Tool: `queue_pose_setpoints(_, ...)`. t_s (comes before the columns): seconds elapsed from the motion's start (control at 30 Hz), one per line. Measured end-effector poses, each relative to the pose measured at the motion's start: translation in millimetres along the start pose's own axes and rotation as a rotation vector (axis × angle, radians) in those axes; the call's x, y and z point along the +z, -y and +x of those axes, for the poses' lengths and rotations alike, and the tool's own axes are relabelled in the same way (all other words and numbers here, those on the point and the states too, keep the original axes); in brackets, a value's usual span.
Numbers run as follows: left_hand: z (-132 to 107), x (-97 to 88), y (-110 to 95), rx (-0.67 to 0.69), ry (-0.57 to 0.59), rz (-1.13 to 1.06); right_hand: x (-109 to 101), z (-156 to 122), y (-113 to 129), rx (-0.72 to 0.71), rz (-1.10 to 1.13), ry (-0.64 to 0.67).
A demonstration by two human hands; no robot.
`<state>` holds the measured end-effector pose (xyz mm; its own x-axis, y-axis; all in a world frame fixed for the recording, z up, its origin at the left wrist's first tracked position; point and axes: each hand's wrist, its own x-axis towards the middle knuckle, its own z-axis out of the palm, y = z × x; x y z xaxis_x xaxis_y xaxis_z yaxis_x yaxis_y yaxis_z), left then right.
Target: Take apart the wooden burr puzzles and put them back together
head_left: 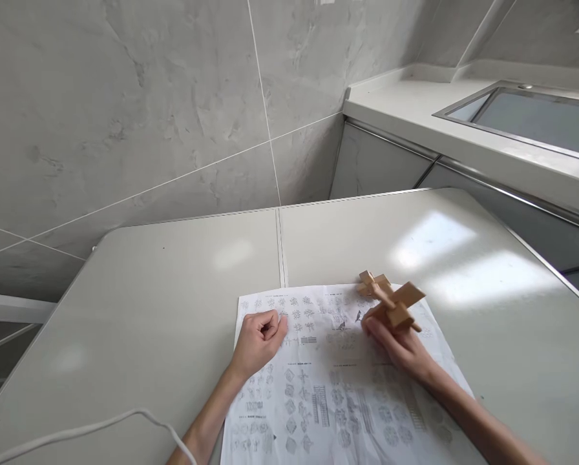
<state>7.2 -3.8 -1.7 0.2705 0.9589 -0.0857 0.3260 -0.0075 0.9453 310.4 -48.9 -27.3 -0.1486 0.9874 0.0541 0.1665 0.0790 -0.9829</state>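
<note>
A small wooden toy airplane (408, 296) is in my right hand (391, 339), held by its underside above the paper's upper right part. Its tail end points to the upper left, and my fingers hide part of its body. My left hand (260, 336) rests on the paper's left side, curled into a loose fist with nothing visible in it. Beneath both hands lies a large creased instruction sheet (326, 387), printed with many small grey diagrams and tables.
A pale table (183, 310) with a seam across it carries the sheet. At the lower left runs a white cable (90, 427). Behind stands a grey tiled wall (173, 97). To the right is a white counter (406, 106) with a sink (541, 119).
</note>
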Motion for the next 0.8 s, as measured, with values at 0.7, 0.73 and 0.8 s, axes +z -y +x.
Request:
queue_pose_setpoints(0.7,7,55.0,-28,0.089,0.499,-0.395,16,5,20,-0.361,-0.414,0.471)
queue_pose_setpoints(0.73,6,52.8,-28,0.098,0.464,-0.398,14,6,23,-0.287,-0.383,0.497)
queue_pose_setpoints(0.8,3,47.7,-26,0.110,0.386,-0.390,10,7,26,-0.124,-0.252,0.521)
